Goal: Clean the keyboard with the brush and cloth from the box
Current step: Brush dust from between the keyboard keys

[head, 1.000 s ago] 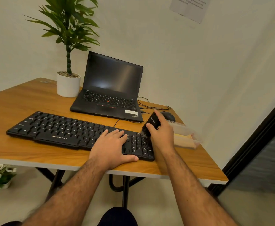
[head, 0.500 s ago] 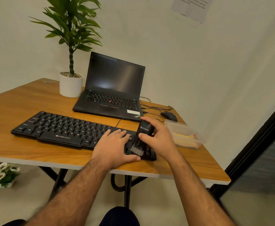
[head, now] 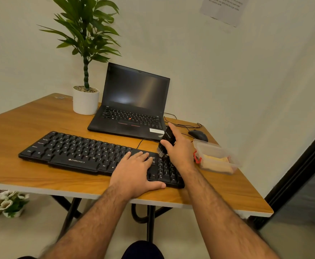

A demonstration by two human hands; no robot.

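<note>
Head view: black keyboard (head: 89, 156) is lying on the wooden table (head: 22, 126), in front of the laptop (head: 132, 103). Left hand (head: 134, 172) is being rested flat on the keys, fingers straight. Brush (head: 165, 141) is being gripped by the curled fingers of the right hand (head: 181, 150), bristles touching the keyboard's upper right keys. Clear box (head: 214, 156) is sitting just beside that hand, yellow cloth (head: 216, 161) inside.

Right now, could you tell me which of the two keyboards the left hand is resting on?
The separate black keyboard nearest the table's front edge: the left hand lies flat on its right part. The laptop keyboard behind it is untouched.
</note>
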